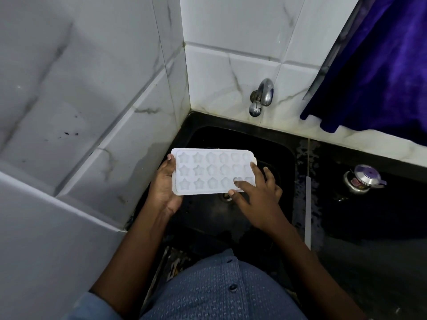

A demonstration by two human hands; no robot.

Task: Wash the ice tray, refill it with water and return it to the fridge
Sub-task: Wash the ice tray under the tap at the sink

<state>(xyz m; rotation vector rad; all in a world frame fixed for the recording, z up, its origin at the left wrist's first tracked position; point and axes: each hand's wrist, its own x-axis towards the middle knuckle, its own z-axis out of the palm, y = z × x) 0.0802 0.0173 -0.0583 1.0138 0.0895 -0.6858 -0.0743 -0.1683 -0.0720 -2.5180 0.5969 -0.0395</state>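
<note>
A white ice tray (208, 172) with star and round cavities is held level over the black sink (231, 139). My left hand (165, 188) grips its left end, thumb on the rim and fingers underneath. My right hand (256, 190) rests on the tray's right end, fingers spread, with the fingertips on the near right cavities. A chrome tap (262, 95) sticks out of the tiled back wall above the sink; no water runs from it. The sink drain (225, 196) shows just below the tray's near edge.
White marble-look tiled walls (92, 112) close in on the left and behind. A dark wet counter (358, 215) lies to the right with a small steel lidded pot (364, 179) on it. A blue cloth (381, 65) hangs at the upper right.
</note>
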